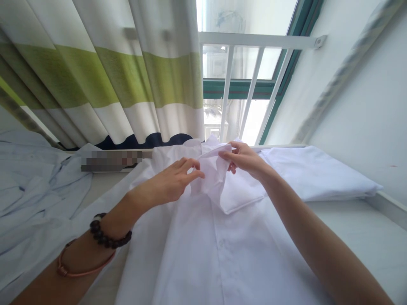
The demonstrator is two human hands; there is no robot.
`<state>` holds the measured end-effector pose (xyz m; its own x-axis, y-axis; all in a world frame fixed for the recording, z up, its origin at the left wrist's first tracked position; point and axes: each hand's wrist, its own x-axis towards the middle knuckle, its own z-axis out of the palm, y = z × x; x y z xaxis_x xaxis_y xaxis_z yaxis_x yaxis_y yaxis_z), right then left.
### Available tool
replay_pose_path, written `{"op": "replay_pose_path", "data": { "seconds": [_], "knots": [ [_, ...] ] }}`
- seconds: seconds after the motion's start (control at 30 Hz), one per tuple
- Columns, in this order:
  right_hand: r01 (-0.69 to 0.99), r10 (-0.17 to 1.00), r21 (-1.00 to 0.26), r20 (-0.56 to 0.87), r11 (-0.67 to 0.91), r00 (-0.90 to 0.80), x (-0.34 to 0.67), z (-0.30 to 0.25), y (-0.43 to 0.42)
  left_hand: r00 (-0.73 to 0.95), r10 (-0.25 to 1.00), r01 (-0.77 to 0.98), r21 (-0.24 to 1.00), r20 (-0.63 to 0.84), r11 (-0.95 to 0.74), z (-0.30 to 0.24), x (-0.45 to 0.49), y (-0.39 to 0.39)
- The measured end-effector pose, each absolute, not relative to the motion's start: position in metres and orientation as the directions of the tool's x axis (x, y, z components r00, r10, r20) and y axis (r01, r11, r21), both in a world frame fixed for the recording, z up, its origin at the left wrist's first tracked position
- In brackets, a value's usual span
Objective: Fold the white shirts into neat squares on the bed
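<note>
A white shirt (197, 250) lies front up before me, its button placket running down the middle. My right hand (240, 159) pinches the edge of its raised collar (213, 166) between thumb and fingers. Just left of the collar is my left hand (178, 178), its thumb and forefinger apart and slightly curled, their tips at the cloth. I cannot tell whether those tips touch it. One collar point folds down to the right over the shirt front. The lower part of the shirt runs out of view.
Folded white cloth (318, 171) lies to the right by the wall. Rumpled white garments (34, 199) spread over the left side. A blurred-out object (111, 161) sits below the striped curtain (117, 76). White window bars (251, 93) stand behind the shirt.
</note>
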<state>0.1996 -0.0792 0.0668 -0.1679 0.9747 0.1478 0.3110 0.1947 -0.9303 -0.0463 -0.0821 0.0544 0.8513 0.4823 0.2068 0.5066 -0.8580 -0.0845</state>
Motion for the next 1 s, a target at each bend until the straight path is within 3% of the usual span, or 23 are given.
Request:
{"op": "replay_pose_path", "data": {
  "seconds": [0.07,0.17,0.33,0.43,0.63,0.7,0.87,1.0],
  "knots": [
    [0.258,0.975,-0.95,0.13,0.175,-0.181,0.202,0.063,-0.076,0.853,0.448,0.506,-0.217,0.267,-0.835,0.045,-0.042,-0.077],
    [0.226,0.976,-0.965,0.089,0.134,-0.196,0.204,0.058,-0.071,0.862,0.376,0.47,-0.258,0.34,-0.844,0.04,-0.039,-0.073],
    [0.305,0.975,-0.946,0.041,0.108,-0.218,0.205,0.053,-0.068,0.809,0.302,0.375,-0.047,0.504,-0.926,0.049,-0.035,-0.078],
    [0.358,0.963,-0.92,0.062,0.156,-0.261,0.205,0.054,-0.07,0.749,0.344,0.338,0.121,0.566,-0.933,0.05,-0.031,-0.083],
    [0.376,0.908,-0.891,0.086,0.254,-0.411,0.204,0.06,-0.076,0.617,0.663,0.542,0.383,0.424,-0.748,0.044,-0.03,-0.082],
    [0.379,0.907,-0.889,0.085,0.256,-0.412,0.203,0.061,-0.077,0.665,0.666,0.524,0.424,0.338,-0.739,0.045,-0.032,-0.081],
    [0.411,0.931,-0.888,0.051,0.209,-0.362,0.201,0.061,-0.078,0.811,0.531,0.367,0.495,0.244,-0.788,0.048,-0.03,-0.083],
    [0.378,0.928,-0.892,0.105,0.247,-0.358,0.202,0.061,-0.077,0.732,0.662,0.38,0.707,0.164,-0.596,0.049,-0.027,-0.087]
  ]
}}
